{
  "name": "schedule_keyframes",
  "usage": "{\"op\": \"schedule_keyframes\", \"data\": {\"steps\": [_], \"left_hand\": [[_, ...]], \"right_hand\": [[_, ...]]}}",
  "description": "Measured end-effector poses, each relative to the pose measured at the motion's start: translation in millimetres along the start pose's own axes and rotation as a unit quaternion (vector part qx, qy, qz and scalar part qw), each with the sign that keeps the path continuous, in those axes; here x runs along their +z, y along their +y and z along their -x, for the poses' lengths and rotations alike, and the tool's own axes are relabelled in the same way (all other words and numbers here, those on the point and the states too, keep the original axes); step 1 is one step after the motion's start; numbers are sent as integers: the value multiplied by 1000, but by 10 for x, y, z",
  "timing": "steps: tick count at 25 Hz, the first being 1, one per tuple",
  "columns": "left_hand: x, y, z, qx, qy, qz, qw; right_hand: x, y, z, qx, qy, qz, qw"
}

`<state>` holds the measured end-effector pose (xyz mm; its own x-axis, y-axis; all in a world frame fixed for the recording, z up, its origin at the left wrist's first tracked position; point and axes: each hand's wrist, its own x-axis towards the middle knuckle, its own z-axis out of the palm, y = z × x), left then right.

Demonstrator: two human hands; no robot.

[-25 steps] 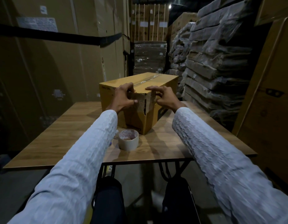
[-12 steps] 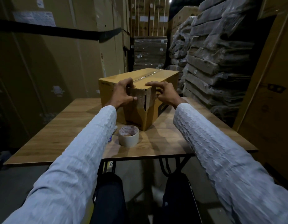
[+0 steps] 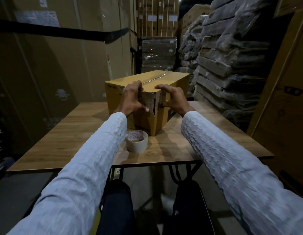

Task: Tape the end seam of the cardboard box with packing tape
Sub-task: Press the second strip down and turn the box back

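Observation:
A yellow-brown cardboard box (image 3: 166, 82) stands on the wooden table (image 3: 66, 133), one corner turned toward me. Clear tape runs along its top seam and a strip wraps over the near upper corner, where the cardboard is torn. My left hand (image 3: 133, 99) lies flat on the left face at that corner, fingers hooked over the top edge, thumb pressing on the tape. My right hand (image 3: 173, 97) presses its fingertips on the right face of the same corner. A roll of packing tape (image 3: 137, 141) lies flat on the table just in front of the box, untouched.
Tall cardboard cartons (image 3: 54, 56) wall the left side. Plastic-wrapped stacks of flat cardboard (image 3: 229, 61) rise close on the right, another wrapped stack (image 3: 158, 53) behind the box. A large brown carton (image 3: 286, 99) stands at the far right. My knees are under the table's near edge.
Both hands stay on the near corner of the box. The left thumb has slid lower down the tape, and the right fingers have shifted down onto the side face.

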<state>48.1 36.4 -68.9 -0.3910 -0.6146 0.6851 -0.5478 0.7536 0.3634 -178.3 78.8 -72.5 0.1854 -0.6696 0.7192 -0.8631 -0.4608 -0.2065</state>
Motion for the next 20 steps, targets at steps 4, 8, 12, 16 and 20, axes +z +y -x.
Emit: {"op": "schedule_keyframes", "data": {"steps": [4, 8, 12, 16, 20], "left_hand": [[-25, -74, -33, 8, -9, -1, 1000], [-97, -93, -9, 27, -29, -14, 999], [-17, 23, 15, 24, 0, -29, 999], [-31, 0, -15, 15, -14, -24, 1000], [-106, -109, -37, 11, -45, 25, 999]], "right_hand": [[-50, 17, 3, -6, -20, 1, 1000], [-87, 13, 15, -10, -50, -27, 998], [19, -23, 8, -5, -2, 11, 1000], [19, -14, -11, -4, 1, 50, 999], [-102, 16, -9, 5, -62, -42, 997]]}}
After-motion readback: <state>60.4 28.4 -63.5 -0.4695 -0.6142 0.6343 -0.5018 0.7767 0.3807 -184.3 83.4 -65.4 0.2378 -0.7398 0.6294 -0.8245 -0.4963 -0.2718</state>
